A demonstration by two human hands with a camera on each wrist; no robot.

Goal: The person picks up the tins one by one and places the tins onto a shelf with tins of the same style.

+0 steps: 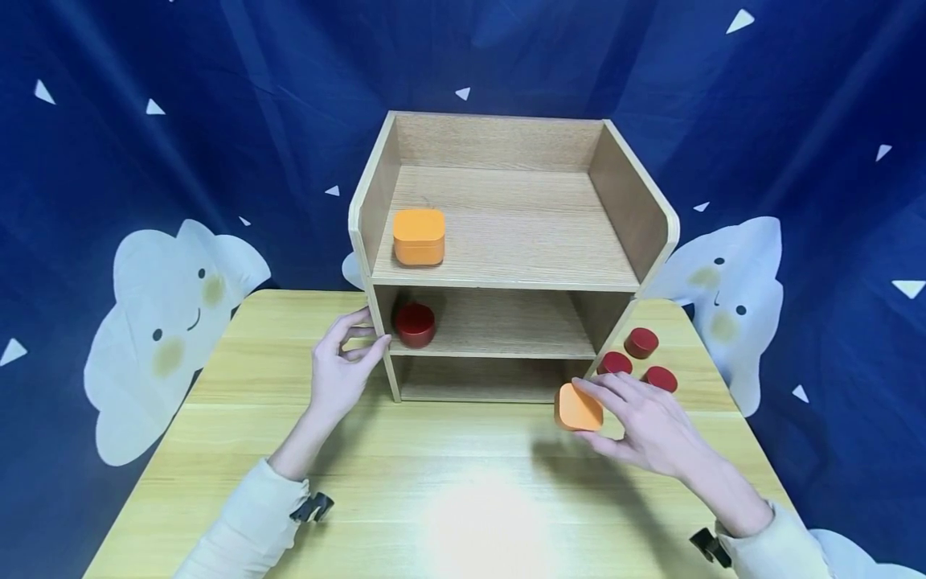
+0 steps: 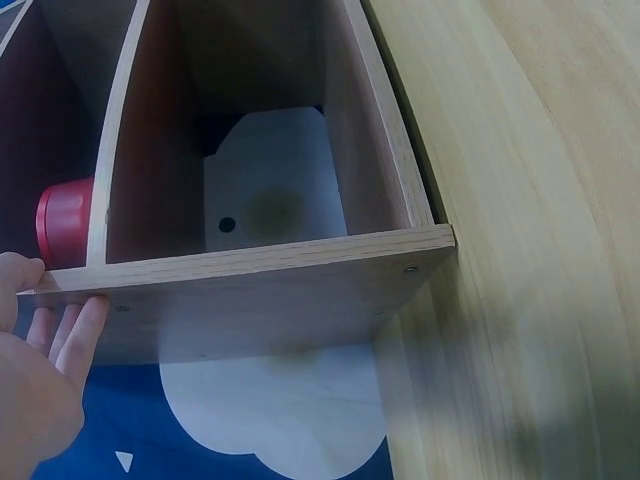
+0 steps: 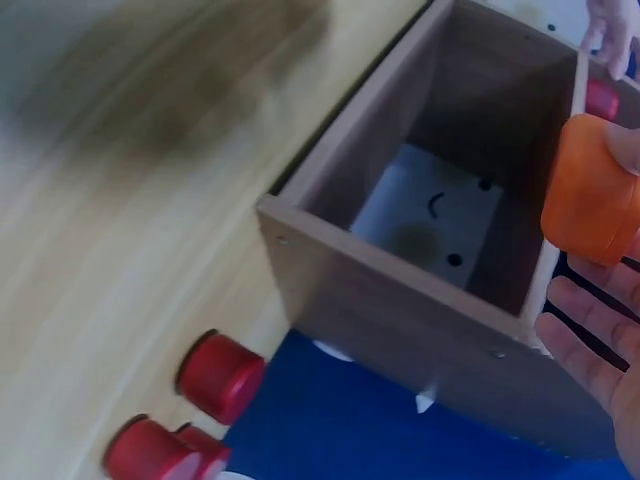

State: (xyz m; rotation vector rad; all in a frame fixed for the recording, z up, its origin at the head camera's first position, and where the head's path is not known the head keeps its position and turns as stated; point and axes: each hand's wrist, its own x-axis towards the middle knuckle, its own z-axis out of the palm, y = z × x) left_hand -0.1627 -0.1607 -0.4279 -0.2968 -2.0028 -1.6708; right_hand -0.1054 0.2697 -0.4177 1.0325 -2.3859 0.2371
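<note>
My right hand (image 1: 654, 422) pinches an orange rounded-square box (image 1: 581, 408) between thumb and fingers, raised in front of the lower right corner of a wooden shelf unit (image 1: 514, 225). The right wrist view shows the same box (image 3: 590, 195) beside the edge of a shelf board. With thumb at the front edge and fingers along the outer side, my left hand (image 1: 340, 366) grips the unit's left side panel (image 2: 270, 258). A red round tin (image 1: 415, 326) sits at the left of the middle shelf. Above it, a second orange box (image 1: 419, 237) stands front left on the top shelf.
Several red round tins (image 1: 641, 343) stand on the wooden table (image 1: 434, 466) to the right of the shelf unit, close by my right hand. A dark blue curtain (image 1: 289, 121) with cloud pictures hangs behind and beside the table.
</note>
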